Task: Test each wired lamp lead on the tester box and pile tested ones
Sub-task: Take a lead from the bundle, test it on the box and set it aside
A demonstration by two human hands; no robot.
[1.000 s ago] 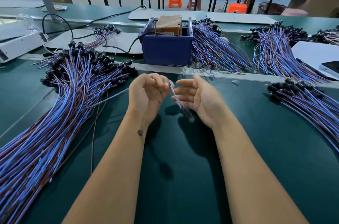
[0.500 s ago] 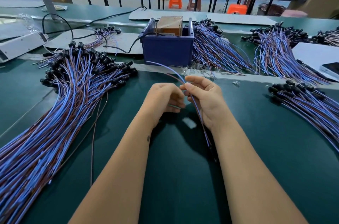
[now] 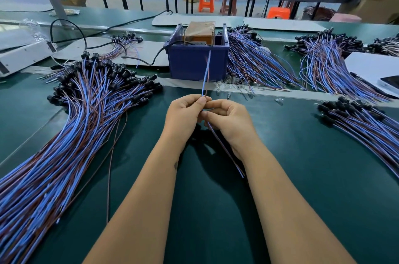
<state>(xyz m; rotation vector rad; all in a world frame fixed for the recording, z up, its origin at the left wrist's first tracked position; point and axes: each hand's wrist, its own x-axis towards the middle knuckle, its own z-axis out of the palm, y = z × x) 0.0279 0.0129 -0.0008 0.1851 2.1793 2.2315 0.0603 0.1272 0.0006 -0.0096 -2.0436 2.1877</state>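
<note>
One lamp lead (image 3: 206, 73), a blue and a brown wire side by side, rises from my hands toward the tester box (image 3: 197, 62), a blue bin with a brown block and metal rods in it. My left hand (image 3: 184, 115) pinches the lead between thumb and fingers. My right hand (image 3: 228, 122) grips the same lead just below; its lower length runs down beside my right wrist. The wire tips reach the bin's front rim near a rod. A large pile of leads (image 3: 71, 134) with black sockets lies to the left.
More lead bundles lie on the right (image 3: 362, 125) and behind the bin (image 3: 254, 62) (image 3: 323, 62). Small glass bulbs (image 3: 233, 86) are scattered along the belt's edge. A black cable (image 3: 151, 60) runs to the bin. A white device (image 3: 23, 56) sits far left.
Both hands closed together on the lead and turned it upright; its free end swung from arching leftward up to the tester bin's rim.
</note>
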